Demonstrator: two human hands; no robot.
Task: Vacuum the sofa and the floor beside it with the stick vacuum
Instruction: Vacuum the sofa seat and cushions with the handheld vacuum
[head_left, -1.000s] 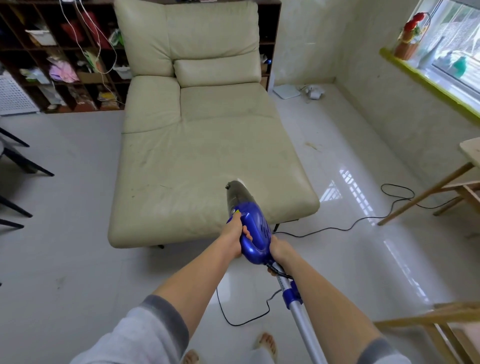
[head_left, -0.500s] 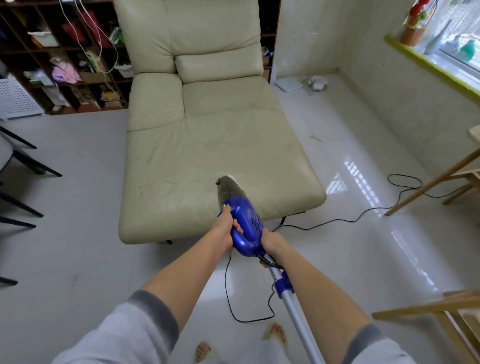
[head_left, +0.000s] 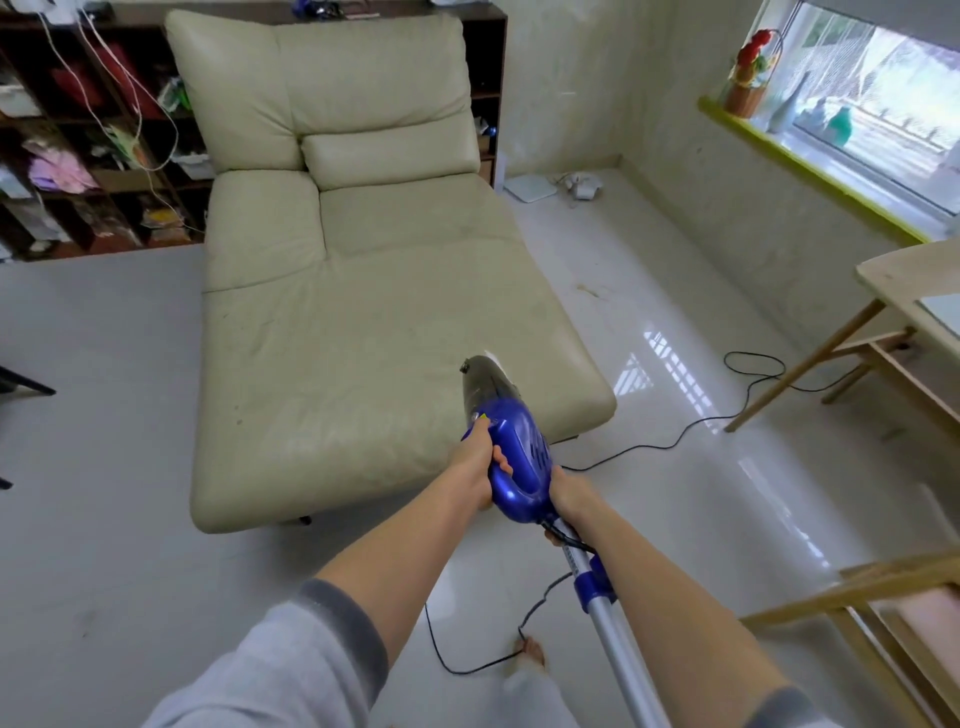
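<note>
A cream leather sofa with a long seat fills the middle of the view. I hold a blue stick vacuum over the seat's near right corner. Its grey nose rests on or just above the cushion; I cannot tell which. My left hand grips the blue body's handle from the left. My right hand grips the rear end where the silver tube joins. The tube runs back down toward me.
The black power cord trails across the glossy floor right of the sofa and loops near my foot. A wooden table and wooden frame stand at the right. Dark shelves line the back wall. White devices lie in the corner.
The vacuum's nose has slid toward the sofa's near right corner. My view has risen and turned a little to the left. Both hands keep their grip.
</note>
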